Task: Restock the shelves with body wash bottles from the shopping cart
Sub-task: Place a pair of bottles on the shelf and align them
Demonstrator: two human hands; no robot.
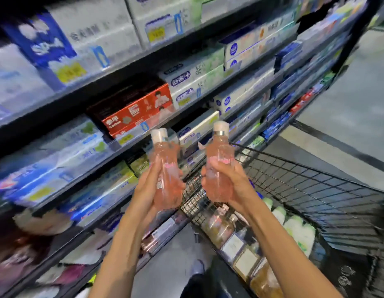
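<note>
I hold two clear pink body wash bottles with pale caps, both upright in front of the shelves. My left hand grips the left pink bottle around its lower body. My right hand grips the right pink bottle the same way. Both bottles sit above the near left corner of the black wire shopping cart. Inside the cart lie amber bottles and white and green bottles.
Dark shelves run along the left, packed with boxed goods, among them a red box and several blue and white boxes. Pink bottles stand on a low shelf by the cart. Grey floor stretches to the right.
</note>
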